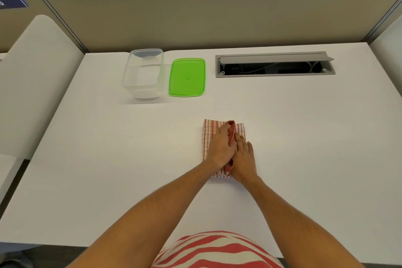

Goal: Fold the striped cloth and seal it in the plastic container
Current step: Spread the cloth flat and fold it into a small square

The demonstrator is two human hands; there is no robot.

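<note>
**A:** Pinching a raised ridge of fabric, is that what both hands are doing?

**B:** The left hand [219,148] has its fingers curled over a bunched red fold and grips it. The right hand [243,156] lies just beside it, fingers fairly straight and pressing on the cloth; whether its thumb also pinches the fold is hidden.

**A:** And the thing itself?

**B:** The red-and-white striped woven cloth [210,135] lies already folded into a narrow rectangle on the white table [108,159], directly under both hands. Its long axis runs away from the person, near edge toward far edge.

**A:** Where does it have to go from there?

**B:** Forward and to the left. The clear rectangular plastic container [142,72] stands open, well apart from the cloth, near the back of the table. The flat bright green plastic lid [187,77] lies just beside it on its right, not on it.

**A:** Which hand is nearer?

**B:** The left, I judge, since the container sits on that side. The container's long axis also runs front to back, so the folded cloth looks roughly aligned with it already. A further fold may be needed to fit.
</note>
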